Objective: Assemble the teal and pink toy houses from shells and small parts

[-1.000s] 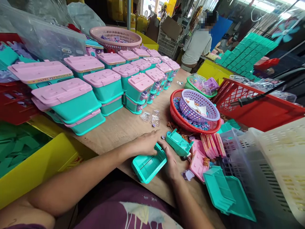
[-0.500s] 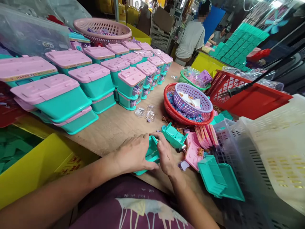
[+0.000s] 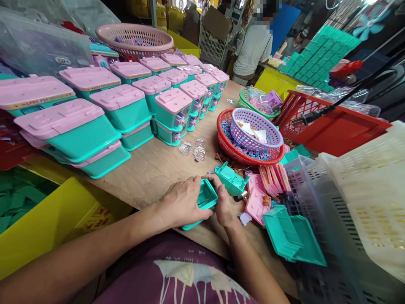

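Now left hand (image 3: 181, 197) has shifted from far end to side of the teal box (image 3: 207, 194), right hand (image 3: 224, 207) opposite; fingers part-curled, gripping it at near edge of tabletop (image 3: 142, 181). Two-handed hold.

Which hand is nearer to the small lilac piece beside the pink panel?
Right. The right hand is just left of the lilac piece; the left hand is farther left, on the opposite side of the teal box.

Tub (image 3: 208, 192) held: left hand (image 3: 183, 200) 9 o'clock, right hand (image 3: 224, 206) 3 | boxes (image 3: 126, 112) stacked, 10 | bowls (image 3: 249, 143) nested, 1
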